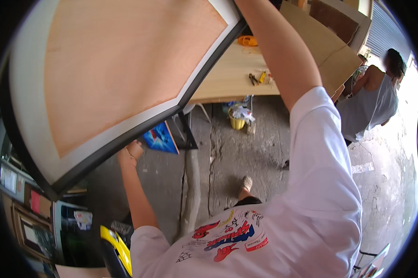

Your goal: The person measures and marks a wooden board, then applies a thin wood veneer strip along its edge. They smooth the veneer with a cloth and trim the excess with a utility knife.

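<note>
A large picture frame (125,142) with a black border, a white inner margin and a tan panel fills the upper left, tilted across my view. My left hand (134,151) grips its lower edge from below, with the fingers partly hidden by the border. My right arm (287,51) reaches up along the frame's right side. The right hand itself lies beyond the top of the picture. Below the frame's lower edge, near my left hand, a blue picture (161,138) with a red and white design shows.
Ahead is a wooden worktable (223,83) with pliers (253,79), a yellow tool (262,77) and an orange coil (247,41). A yellow bin (237,122) stands under it. At right, a person (373,102) faces away. Several frames (31,227) lean at lower left.
</note>
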A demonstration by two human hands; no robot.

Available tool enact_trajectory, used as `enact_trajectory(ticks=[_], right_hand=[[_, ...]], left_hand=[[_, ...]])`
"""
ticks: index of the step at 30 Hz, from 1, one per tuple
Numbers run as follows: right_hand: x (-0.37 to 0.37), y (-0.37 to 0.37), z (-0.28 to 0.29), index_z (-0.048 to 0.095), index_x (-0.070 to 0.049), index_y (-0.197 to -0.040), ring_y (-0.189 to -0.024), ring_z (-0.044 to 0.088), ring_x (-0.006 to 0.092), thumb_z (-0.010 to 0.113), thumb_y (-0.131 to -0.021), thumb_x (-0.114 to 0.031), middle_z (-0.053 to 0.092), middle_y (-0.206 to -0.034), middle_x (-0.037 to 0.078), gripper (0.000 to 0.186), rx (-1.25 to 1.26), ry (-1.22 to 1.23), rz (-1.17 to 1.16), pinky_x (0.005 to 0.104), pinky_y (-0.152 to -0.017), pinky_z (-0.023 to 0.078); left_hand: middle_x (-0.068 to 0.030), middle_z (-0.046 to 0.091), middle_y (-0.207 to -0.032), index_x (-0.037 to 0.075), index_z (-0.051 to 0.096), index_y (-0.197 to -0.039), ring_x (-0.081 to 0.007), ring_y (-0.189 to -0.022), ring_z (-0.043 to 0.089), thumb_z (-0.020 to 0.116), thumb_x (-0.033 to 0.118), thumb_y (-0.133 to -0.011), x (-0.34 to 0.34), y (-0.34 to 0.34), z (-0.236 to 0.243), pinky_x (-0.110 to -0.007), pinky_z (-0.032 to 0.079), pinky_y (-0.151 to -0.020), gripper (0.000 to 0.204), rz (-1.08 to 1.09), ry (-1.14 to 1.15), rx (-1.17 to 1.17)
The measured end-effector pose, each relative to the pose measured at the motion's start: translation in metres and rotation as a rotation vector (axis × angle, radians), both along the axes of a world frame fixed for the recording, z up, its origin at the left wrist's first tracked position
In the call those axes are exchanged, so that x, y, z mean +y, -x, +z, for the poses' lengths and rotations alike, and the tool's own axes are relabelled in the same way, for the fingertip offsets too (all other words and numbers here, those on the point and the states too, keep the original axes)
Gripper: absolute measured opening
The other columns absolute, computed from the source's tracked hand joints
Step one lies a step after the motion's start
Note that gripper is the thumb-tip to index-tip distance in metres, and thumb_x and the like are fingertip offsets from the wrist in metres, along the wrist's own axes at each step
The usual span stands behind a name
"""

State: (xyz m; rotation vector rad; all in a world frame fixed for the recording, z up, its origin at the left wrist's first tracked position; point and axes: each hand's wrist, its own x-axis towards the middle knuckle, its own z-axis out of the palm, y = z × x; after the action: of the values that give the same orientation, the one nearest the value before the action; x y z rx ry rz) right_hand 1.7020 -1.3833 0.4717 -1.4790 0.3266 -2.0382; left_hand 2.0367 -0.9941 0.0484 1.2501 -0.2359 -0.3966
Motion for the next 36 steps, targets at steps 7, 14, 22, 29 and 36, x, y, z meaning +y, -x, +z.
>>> enact_trajectory(ticks=[7, 14, 22, 29, 36], right_hand=[[-0.206, -0.051, -0.011, 0.047, 0.008, -0.058, -0.06, 0.042, 0.0178, 0.044, -0.096, -0.075, 0.042, -0.056, 0.009, 0.091, 0.0, 0.085, -0.021, 0.0437, -0.059, 0.036], [-0.421, -0.062, -0.057, 0.068, -0.002, -0.111, -0.101, 0.06, 0.0211, 0.051, -0.099, -0.063, 0.067, -0.107, 0.009, 0.064, -0.458, 0.011, 0.595, 0.0341, -0.092, 0.045], [-0.454, -0.039, -0.149, 0.062, -0.002, -0.127, -0.12, 0.059, 0.0214, 0.053, -0.098, -0.064, 0.065, -0.128, 0.007, 0.069, -0.124, -0.136, 0.747, 0.0367, -0.106, 0.045], [-0.492, -0.019, -0.321, 0.063, -0.004, -0.125, -0.111, 0.063, 0.0167, 0.056, -0.099, -0.06, 0.068, -0.122, 0.005, 0.063, 0.717, -1.035, 0.767, 0.034, -0.1, 0.05], [-0.477, -0.128, -0.613, 0.066, 0.003, -0.12, -0.094, 0.055, 0.0095, 0.058, -0.1, -0.058, 0.065, -0.103, 0.005, 0.064, 0.721, -0.982, 0.046, 0.03, -0.081, 0.05]], left_hand=[[-0.012, 0.066, -0.093, 0.003, 0.063, -0.098, -0.0287, -0.092, 0.065, 0.062, 0.026, -0.1, -0.209, -0.007, -0.025, -0.047, 0.056, -0.095, 0.023, -0.608, 0.199, 0.493], [-0.0101, 0.062, -0.098, 0.003, 0.061, -0.105, -0.0313, -0.103, 0.062, 0.062, 0.018, -0.099, -0.361, -0.058, -0.003, -0.049, 0.051, -0.105, 0.016, -0.767, 0.233, 0.397], [-0.0122, 0.064, -0.113, 0.002, 0.06, -0.123, -0.0304, -0.109, 0.061, 0.071, 0.029, -0.093, -0.464, -0.157, -0.015, -0.045, 0.05, -0.105, 0.042, -0.687, 0.263, 0.331], [-0.0139, 0.06, -0.138, 0.002, 0.05, -0.144, -0.0281, -0.117, 0.061, 0.08, 0.037, -0.083, -0.505, -0.283, -0.046, -0.038, 0.049, -0.107, 0.077, -0.579, -0.199, 0.274], [-0.0161, 0.055, -0.144, -0.004, 0.037, -0.153, -0.0257, -0.13, 0.056, 0.074, 0.021, -0.09, -0.548, -0.401, -0.087, -0.038, 0.045, -0.111, 0.078, -0.817, -0.436, -0.097]])
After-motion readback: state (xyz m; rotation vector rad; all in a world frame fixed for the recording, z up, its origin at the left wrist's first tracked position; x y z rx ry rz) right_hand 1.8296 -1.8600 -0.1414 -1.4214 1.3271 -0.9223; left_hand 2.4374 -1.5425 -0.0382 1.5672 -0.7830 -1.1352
